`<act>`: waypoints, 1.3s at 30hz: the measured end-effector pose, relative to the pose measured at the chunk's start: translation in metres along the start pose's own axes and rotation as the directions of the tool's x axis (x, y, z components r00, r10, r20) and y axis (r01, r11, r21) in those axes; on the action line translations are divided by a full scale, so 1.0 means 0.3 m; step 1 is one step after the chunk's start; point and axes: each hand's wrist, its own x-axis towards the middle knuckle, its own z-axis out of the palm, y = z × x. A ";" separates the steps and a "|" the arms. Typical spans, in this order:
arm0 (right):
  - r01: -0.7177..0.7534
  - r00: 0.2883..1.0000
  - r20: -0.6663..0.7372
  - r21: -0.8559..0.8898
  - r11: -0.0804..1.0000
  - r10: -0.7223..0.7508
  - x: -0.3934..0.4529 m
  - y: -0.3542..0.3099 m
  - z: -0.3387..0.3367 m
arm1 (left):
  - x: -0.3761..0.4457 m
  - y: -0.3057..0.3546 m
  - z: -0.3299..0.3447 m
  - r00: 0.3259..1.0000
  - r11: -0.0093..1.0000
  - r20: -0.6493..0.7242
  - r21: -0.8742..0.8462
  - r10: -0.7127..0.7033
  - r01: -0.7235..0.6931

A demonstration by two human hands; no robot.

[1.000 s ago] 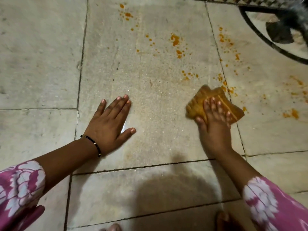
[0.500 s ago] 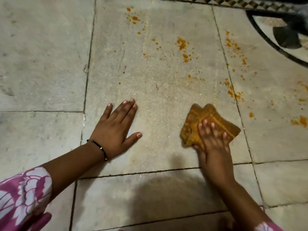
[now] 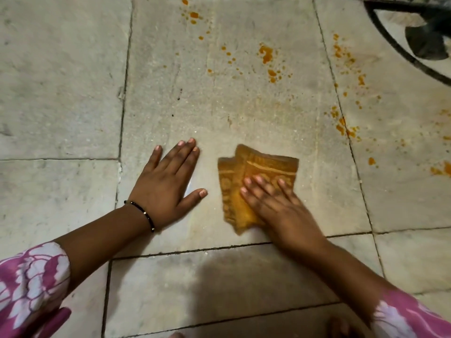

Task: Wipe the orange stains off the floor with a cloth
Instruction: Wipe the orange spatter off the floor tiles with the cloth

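Pressing down on the folded orange cloth (image 3: 256, 184), the right hand (image 3: 275, 206) lies flat just right of the frame's middle, fingers straight and spread on its lower half, not curled round it. The cloth spreads up and left from under them. The left hand (image 3: 166, 186) rests just beside it, open-palmed on the stone floor (image 3: 61, 81). Orange stains (image 3: 267, 54) lie well apart, toward the upper middle and upper right, so the right hand is nearer them.
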 end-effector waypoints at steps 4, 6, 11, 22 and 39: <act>-0.082 0.994 0.073 -0.064 0.995 0.087 -0.137 0.256 -0.068 | -0.004 -0.003 -0.001 1.000 1.000 0.001 -0.006 -0.003 0.003; -0.193 0.980 0.053 -0.004 0.981 0.193 -0.133 0.236 -0.087 | -0.006 -0.001 0.001 1.000 1.000 0.004 -0.003 -0.008 0.008; -0.113 0.972 -0.193 0.107 0.988 0.132 0.082 -0.087 0.006 | -0.006 -0.002 -0.006 1.000 1.000 -0.007 0.005 0.003 -0.002; -0.482 0.834 -0.163 0.245 0.841 0.526 0.313 0.336 -0.099 | -0.004 -0.013 0.000 1.000 1.000 -0.021 -0.018 -0.005 0.005; -0.434 0.854 -0.161 0.305 0.848 0.495 0.377 0.169 -0.120 | -0.007 -0.007 0.005 1.000 1.000 -0.013 -0.011 -0.021 0.021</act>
